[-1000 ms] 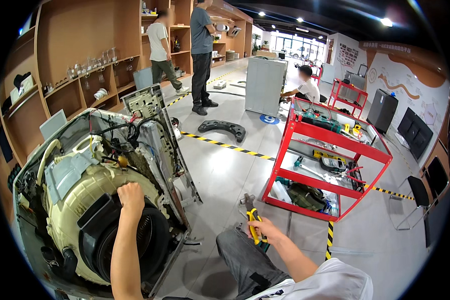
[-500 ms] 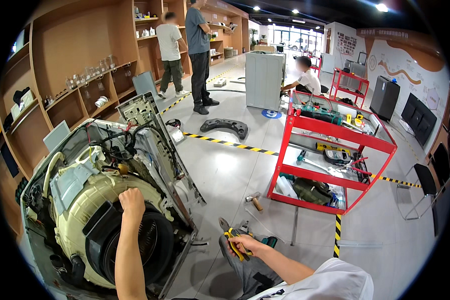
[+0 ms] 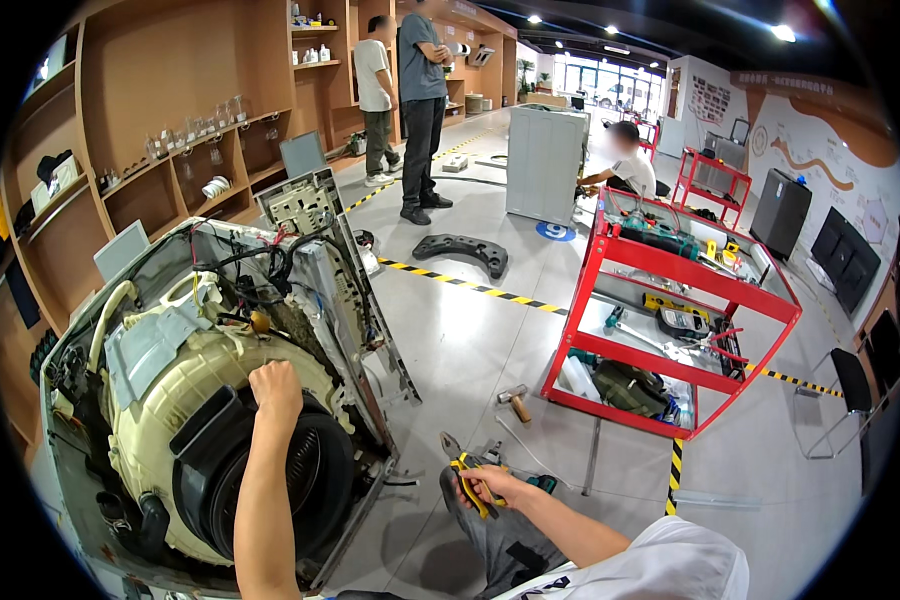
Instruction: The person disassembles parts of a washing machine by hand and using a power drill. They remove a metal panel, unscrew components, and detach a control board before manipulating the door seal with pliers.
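Note:
My left hand (image 3: 277,388) is closed in a fist at the upper edge of the black rubber door gasket (image 3: 320,470); what its fingers hold is hidden. Behind the gasket sits the cream plastic tub (image 3: 150,420) of an opened front-loading washing machine. A grey metal plate (image 3: 148,355) and loose wiring (image 3: 260,275) lie across the top of the tub. Low in front of me, my right hand (image 3: 490,486) grips a pair of pliers (image 3: 462,463) by the yellow-and-black handles. Their jaws point up and away, apart from the machine.
A hammer (image 3: 515,402) and a metal bar (image 3: 592,455) lie on the floor. A red tool cart (image 3: 660,350) stands right, a black counterweight (image 3: 460,252) ahead. Farther off, two people stand near the shelves and another crouches by a white appliance (image 3: 547,165).
The view has shifted slightly. My left fist stays at the gasket's upper edge, and my right hand still holds the pliers in nearly the same place.

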`<state>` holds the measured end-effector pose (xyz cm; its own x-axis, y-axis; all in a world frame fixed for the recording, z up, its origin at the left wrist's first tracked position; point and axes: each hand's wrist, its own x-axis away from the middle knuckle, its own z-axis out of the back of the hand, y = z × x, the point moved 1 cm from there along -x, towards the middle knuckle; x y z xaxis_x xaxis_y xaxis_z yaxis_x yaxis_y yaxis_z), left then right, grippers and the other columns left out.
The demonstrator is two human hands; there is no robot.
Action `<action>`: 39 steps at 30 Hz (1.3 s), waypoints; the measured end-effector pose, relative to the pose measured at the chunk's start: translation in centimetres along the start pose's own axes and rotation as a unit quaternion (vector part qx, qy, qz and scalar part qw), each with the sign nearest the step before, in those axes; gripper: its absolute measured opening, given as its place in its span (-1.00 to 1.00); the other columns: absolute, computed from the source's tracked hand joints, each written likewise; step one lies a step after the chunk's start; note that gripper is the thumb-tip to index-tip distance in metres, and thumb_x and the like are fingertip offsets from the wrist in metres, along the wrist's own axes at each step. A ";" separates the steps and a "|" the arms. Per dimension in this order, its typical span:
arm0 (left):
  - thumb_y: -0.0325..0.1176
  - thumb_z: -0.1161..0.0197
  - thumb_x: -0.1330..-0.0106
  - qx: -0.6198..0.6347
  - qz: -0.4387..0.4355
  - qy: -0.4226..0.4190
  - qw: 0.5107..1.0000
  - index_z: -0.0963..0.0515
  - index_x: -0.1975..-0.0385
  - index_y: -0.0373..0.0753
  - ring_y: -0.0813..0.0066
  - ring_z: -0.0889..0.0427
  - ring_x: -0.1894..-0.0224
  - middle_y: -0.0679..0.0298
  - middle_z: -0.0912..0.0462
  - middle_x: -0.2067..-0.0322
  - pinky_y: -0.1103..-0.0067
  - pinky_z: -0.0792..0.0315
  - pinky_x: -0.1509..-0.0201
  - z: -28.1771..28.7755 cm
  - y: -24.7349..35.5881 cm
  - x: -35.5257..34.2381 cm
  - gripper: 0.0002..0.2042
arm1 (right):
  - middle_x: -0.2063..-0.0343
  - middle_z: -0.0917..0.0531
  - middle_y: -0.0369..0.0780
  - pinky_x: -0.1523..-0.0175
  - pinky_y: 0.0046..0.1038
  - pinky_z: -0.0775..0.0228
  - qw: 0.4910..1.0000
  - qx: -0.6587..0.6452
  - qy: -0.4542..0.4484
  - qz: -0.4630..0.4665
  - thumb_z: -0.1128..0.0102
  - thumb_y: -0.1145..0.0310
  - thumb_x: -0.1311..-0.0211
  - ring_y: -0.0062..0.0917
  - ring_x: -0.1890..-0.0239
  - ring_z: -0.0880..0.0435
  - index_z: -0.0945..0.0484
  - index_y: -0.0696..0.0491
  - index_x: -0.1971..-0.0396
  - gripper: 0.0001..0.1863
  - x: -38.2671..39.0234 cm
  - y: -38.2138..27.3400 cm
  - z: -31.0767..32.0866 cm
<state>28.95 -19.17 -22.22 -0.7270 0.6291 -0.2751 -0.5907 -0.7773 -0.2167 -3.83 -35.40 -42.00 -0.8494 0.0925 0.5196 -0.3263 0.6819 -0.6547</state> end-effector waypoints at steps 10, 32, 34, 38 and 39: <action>-0.45 -0.23 -0.05 -0.031 0.007 -0.010 0.999 -0.69 0.52 -0.16 0.26 -0.70 0.30 0.17 -0.70 0.43 0.44 -0.52 0.30 0.3 0.2 0.0 -0.90 | 0.39 -0.61 -0.17 0.22 -0.40 -0.52 0.999 0.038 0.000 -0.005 0.02 0.23 -0.37 -0.44 0.35 -0.63 -0.49 0.17 0.21 -0.71 -0.9 -0.2 0.7; -0.49 -0.20 -0.05 -0.037 -0.025 -0.046 0.998 -0.66 0.52 -0.22 0.19 -0.70 0.27 0.08 -0.69 0.40 0.41 -0.55 0.24 0.7 -0.4 -0.6 -0.91 | 0.40 -0.63 -0.15 0.22 -0.42 -0.53 1.000 -0.006 -0.011 -0.009 0.03 0.20 -0.37 -0.43 0.36 -0.65 -0.49 0.18 0.19 -0.68 -1.4 -0.1 1.3; -0.49 -0.20 -0.04 -0.044 -0.024 -0.042 0.998 -0.65 0.53 -0.23 0.18 -0.70 0.27 0.07 -0.69 0.40 0.41 -0.54 0.24 0.6 -0.4 -0.7 -0.91 | 0.39 -0.63 -0.15 0.22 -0.41 -0.53 1.000 -0.007 -0.014 -0.006 0.03 0.20 -0.37 -0.43 0.36 -0.65 -0.48 0.18 0.18 -0.68 -1.5 0.2 1.5; -0.49 -0.20 -0.04 -0.046 -0.032 -0.033 0.998 -0.65 0.53 -0.23 0.18 -0.69 0.29 0.08 -0.69 0.41 0.39 -0.54 0.25 0.2 -0.7 -1.0 -0.92 | 0.38 -0.62 -0.15 0.23 -0.41 -0.53 0.999 -0.027 -0.035 -0.023 0.04 0.21 -0.38 -0.43 0.36 -0.65 -0.47 0.18 0.17 -0.69 -1.7 0.4 1.7; -0.49 -0.20 -0.04 -0.050 -0.040 -0.033 0.997 -0.65 0.53 -0.23 0.18 -0.69 0.29 0.09 -0.69 0.41 0.39 -0.54 0.25 0.1 -0.8 -1.0 -0.92 | 0.39 -0.62 -0.15 0.23 -0.41 -0.53 0.999 -0.026 -0.032 -0.026 0.04 0.21 -0.38 -0.43 0.36 -0.65 -0.47 0.18 0.17 -0.69 -1.7 0.5 1.7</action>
<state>30.14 -19.20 -21.70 -0.7024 0.6854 -0.1922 -0.6121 -0.7194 -0.3283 -3.29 -36.50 -44.15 -0.8570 0.0111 0.5152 -0.3501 0.7212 -0.5977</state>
